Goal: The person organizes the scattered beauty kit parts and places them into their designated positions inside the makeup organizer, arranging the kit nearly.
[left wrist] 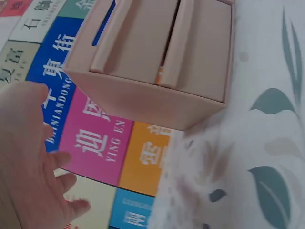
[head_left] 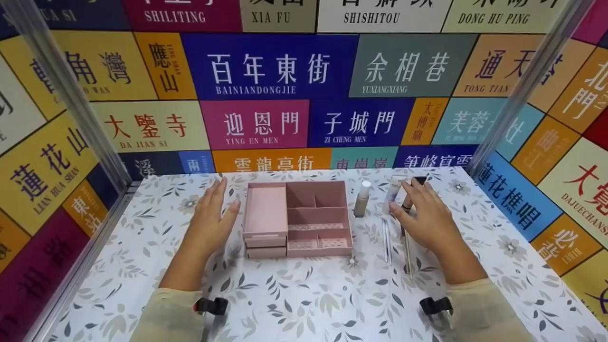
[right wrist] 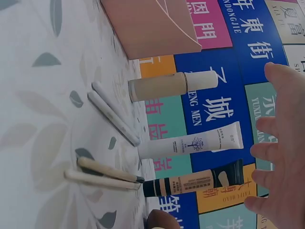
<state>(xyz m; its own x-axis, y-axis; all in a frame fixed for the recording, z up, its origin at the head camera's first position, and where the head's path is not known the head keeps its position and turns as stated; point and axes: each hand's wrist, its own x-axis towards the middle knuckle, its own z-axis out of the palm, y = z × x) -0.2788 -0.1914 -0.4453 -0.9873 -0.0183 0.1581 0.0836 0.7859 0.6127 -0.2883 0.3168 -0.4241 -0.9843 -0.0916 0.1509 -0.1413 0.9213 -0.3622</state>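
Note:
A pink desktop organizer [head_left: 316, 218] with several compartments and small drawers at its left front stands on the table. My left hand [head_left: 211, 218] hovers beside its left side, fingers extended and holding nothing. In the left wrist view, that hand [left wrist: 35, 162] is apart from the drawer fronts [left wrist: 143, 43]. My right hand [head_left: 427, 216] is over the cosmetics at the right, fingers spread and holding nothing. Near it stand a white-capped foundation bottle [right wrist: 159, 86], a white cream tube [right wrist: 193, 141] and a black-ended beige tube [right wrist: 195, 182]. Two white sticks [right wrist: 112, 114] and two slim brushes [right wrist: 107, 176] lie before them.
The table is covered with a leaf-patterned cloth [head_left: 294, 294]. Colourful printed panels [head_left: 266, 66] rise behind and at both sides, with clear upright posts [head_left: 517, 95] at the corners. A brown rounded object [right wrist: 162, 219] shows at the right wrist view's bottom edge.

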